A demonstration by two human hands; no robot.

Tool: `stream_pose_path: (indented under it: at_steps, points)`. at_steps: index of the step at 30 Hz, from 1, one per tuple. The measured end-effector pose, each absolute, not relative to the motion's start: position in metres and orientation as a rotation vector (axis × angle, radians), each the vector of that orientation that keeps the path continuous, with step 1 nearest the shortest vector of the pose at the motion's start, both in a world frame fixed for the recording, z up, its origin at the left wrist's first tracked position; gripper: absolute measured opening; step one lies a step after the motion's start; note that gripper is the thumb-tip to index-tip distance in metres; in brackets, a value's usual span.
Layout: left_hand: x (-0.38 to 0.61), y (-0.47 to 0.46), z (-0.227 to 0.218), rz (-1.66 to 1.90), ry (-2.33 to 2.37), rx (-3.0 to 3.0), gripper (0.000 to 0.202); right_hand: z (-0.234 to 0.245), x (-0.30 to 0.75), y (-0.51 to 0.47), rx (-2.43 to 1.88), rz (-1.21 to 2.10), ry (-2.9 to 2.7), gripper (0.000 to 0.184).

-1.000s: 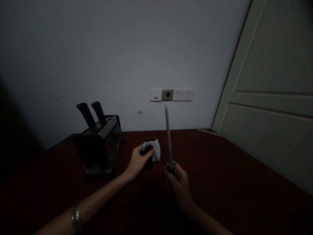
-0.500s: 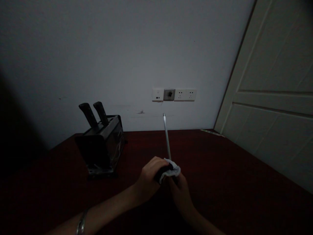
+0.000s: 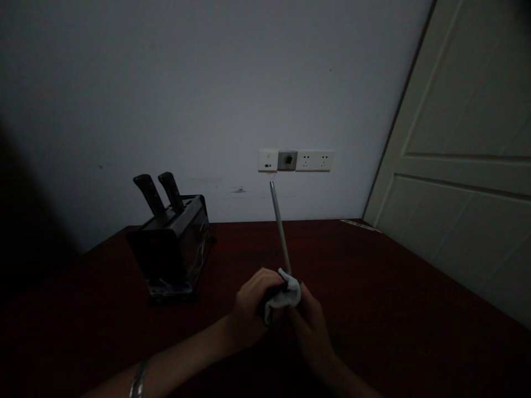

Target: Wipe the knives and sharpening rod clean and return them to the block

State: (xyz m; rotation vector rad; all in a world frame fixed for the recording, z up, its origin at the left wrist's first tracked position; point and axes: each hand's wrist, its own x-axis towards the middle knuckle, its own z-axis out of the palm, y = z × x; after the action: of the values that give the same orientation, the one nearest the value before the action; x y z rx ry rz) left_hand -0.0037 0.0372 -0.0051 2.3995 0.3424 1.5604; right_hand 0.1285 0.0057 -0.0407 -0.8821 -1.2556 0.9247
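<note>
A thin metal sharpening steel [image 3: 280,229] points up and away from me, tilted slightly left. A crumpled white cloth [image 3: 286,297] with a dark part on its left is bunched around its lower end. My left hand [image 3: 251,304] is closed on the cloth, its fingers curled over the dark part. My right hand [image 3: 311,329] is closed around the lower end of the steel, just below and beside the cloth. The steel's handle is hidden by the hands and the cloth.
To the left, a dark knife block [image 3: 174,249] stands on the dark red table [image 3: 373,287] with two black knife handles [image 3: 160,193] sticking up. Wall sockets [image 3: 314,161] are behind the steel. A white panelled door [image 3: 464,221] borders the right side.
The steel's tip has swung left and up a little. My left hand and the cloth have shifted slightly left and down, towards me. The knife block has not moved.
</note>
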Motion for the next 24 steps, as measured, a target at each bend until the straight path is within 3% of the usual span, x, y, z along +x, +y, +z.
stream_pose_path:
  at_steps: [13,24]
  points:
    - [-0.01,0.037,0.004,1.473,0.234,2.856,0.032,-0.047,0.13,0.009,-0.865,0.856,-1.339,0.019]
    - [-0.006,0.037,0.0,1.6,0.204,2.382,0.026,-0.026,0.115,-0.009,-0.847,1.183,-0.961,0.015]
